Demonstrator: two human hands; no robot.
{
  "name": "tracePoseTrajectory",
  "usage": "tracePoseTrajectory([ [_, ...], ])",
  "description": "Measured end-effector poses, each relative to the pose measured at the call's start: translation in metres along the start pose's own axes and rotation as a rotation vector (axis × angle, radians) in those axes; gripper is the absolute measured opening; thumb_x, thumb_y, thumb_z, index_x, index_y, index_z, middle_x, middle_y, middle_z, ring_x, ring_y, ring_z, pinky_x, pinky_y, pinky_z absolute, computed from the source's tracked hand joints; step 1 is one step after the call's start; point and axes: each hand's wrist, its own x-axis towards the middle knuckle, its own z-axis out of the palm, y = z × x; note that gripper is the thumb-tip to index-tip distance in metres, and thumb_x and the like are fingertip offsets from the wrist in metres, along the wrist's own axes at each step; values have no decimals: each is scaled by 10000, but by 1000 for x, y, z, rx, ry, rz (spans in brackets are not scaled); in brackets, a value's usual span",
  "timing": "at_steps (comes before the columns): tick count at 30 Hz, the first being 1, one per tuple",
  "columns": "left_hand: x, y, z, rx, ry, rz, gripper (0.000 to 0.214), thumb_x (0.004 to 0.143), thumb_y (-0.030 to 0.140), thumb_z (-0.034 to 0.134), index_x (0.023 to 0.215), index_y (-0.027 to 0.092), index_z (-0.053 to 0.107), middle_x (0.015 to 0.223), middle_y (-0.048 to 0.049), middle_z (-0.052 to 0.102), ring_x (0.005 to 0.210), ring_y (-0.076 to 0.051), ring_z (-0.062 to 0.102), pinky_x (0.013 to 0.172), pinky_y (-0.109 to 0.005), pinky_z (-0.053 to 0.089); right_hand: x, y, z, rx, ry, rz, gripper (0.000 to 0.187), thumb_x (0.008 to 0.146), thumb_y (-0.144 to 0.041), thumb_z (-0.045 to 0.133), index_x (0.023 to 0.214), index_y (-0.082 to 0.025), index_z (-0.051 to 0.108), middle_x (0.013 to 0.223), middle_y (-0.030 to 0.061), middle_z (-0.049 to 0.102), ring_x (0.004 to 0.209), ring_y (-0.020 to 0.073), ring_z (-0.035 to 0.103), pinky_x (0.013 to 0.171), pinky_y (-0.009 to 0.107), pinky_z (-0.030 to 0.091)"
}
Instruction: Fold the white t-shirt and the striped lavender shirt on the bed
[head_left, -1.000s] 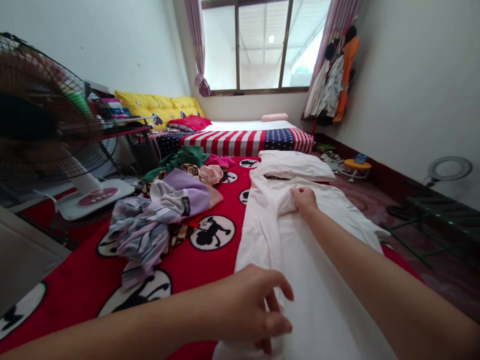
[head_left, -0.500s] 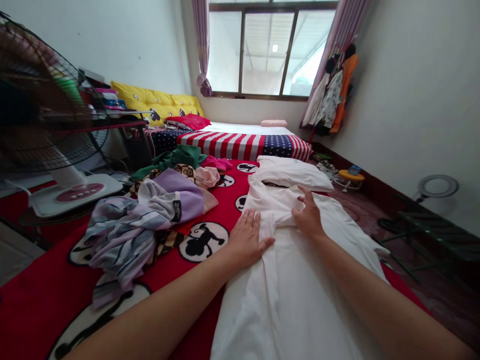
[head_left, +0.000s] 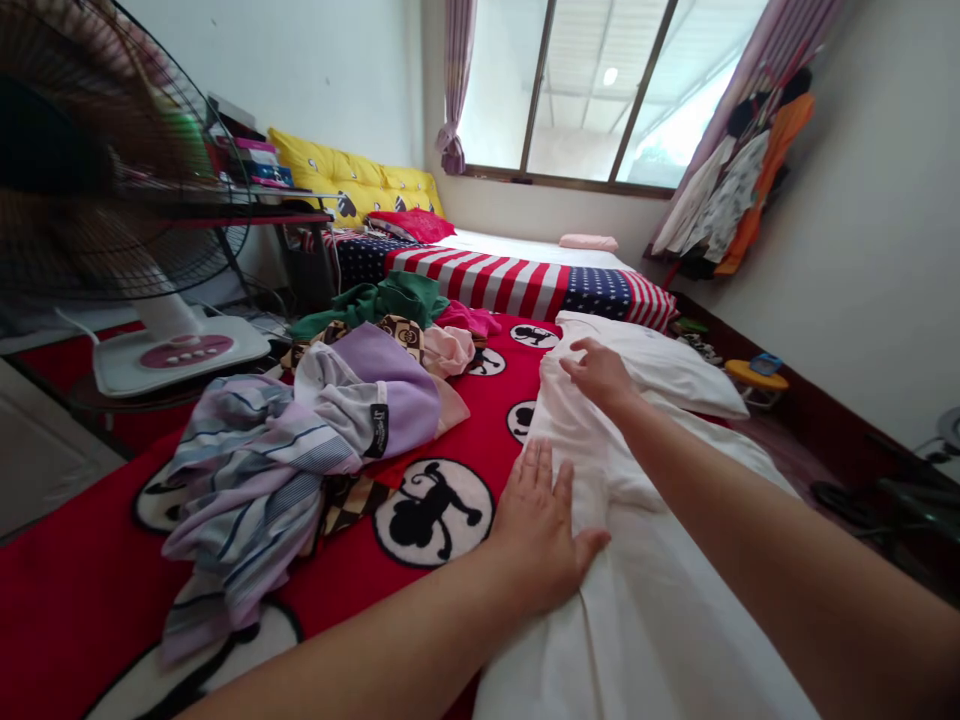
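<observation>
Fingers (head_left: 537, 482) on creased white cloth (head_left: 645, 610)

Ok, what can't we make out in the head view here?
Head view:
- White garment: lower end cut off by the bottom edge; parts hidden under the left hand and right hand.
- Fan blades: blurred.
- Tag on the lilac garment: too small to read.

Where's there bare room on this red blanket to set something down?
Bare red blanket shows left of the striped shirt, and a strip runs between the lilac top and the white garment beside the left hand. It's crowded around the green cloth.
</observation>
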Motion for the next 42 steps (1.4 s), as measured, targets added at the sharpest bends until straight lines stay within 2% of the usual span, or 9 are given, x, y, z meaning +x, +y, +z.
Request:
tracePoseTrajectory([
  [4,2,3,-3,-13,-32,-26,868,865,642,346,1491,54,220,1557,-178,-14,1430,-328,-101,1180,-511,54,28,-2,15,13,-177,81,349,773,-376,636,1008,-125,688,590,33,660,576,160,615,596,256,440],
  [8,1,5,-5,18,-40,-45,861,868,641,351,1486,52,235,1553,-186,1,1426,-339,-87,1177,-510,66,29,11,28,-74,-142,133,178,763,-267,609,690,-139,710,609,68,674,587,177,630,587,259,449],
  [14,-1,6,-4,41,-10,-50,832,872,641,337,1483,82,255,1561,-174,47,1429,-335,-51,1169,-510,104,12,11,47,-218,-7,139,215,808,-250,565,938,-135,692,935,181,710,911,304,664,756,365,475],
  [20,-1,5,-2,36,22,-33,824,880,632,325,1479,70,260,1558,-188,35,1427,-331,-71,1170,-502,91,21,-6,34,-136,33,46,247,818,-263,543,1013,-175,666,977,145,700,964,273,644,802,345,468],
  [25,-1,6,-5,33,-13,-49,811,888,619,320,1482,72,251,1559,-183,34,1428,-326,-72,1172,-497,86,31,-9,50,128,-154,13,102,729,-221,625,694,-160,700,730,78,693,826,228,647,763,295,474],
  [28,1,7,-5,41,-29,-51,817,884,622,328,1481,69,257,1557,-189,41,1431,-327,-58,1173,-492,86,34,-6,62,263,-220,29,161,738,-194,598,827,-151,724,701,46,689,730,179,645,684,259,488],
  [32,1,5,-4,57,-10,-53,823,876,630,334,1483,79,261,1563,-179,68,1435,-333,-33,1169,-504,102,33,-1,44,462,-255,9,378,824,-319,549,1144,-145,650,934,69,717,802,153,664,677,238,504],
  [35,1,4,-2,69,13,-48,815,875,628,336,1479,84,277,1564,-177,94,1438,-338,-15,1166,-508,111,18,13,13,499,-195,-41,375,835,-375,546,1091,-135,675,1023,88,712,897,183,657,767,281,508],
  [42,-1,2,3,88,63,-20,803,874,628,345,1465,86,316,1559,-195,113,1440,-342,26,1165,-495,124,-53,98,-13,60,-228,-339,369,880,-373,479,1165,-217,654,1309,72,595,1216,241,527,1013,362,401],
])
